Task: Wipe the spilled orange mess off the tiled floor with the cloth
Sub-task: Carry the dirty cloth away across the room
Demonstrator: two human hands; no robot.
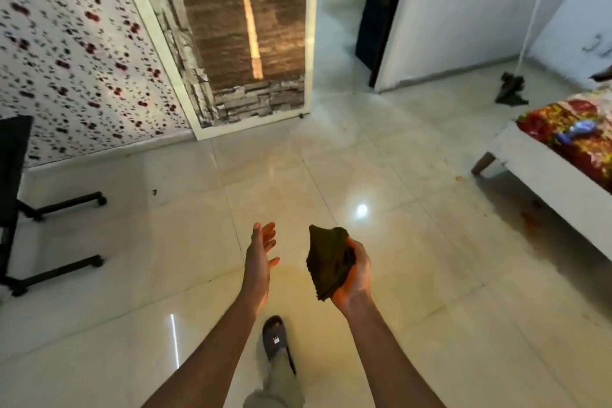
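The right hand (354,275) grips a folded dark olive cloth (329,262), fingers curled round its lower edge, held above the glossy tiled floor (165,258). The left hand (261,252) is held palm-inward just beside it, fingers straight and loosely spread, holding nothing. Orange spill marks (530,217) lie on the tiles to the right, beside the white bed frame (546,182), well apart from the cloth.

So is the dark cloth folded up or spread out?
Folded: the cloth sits as a compact layered wad gripped in the right hand, off the floor.
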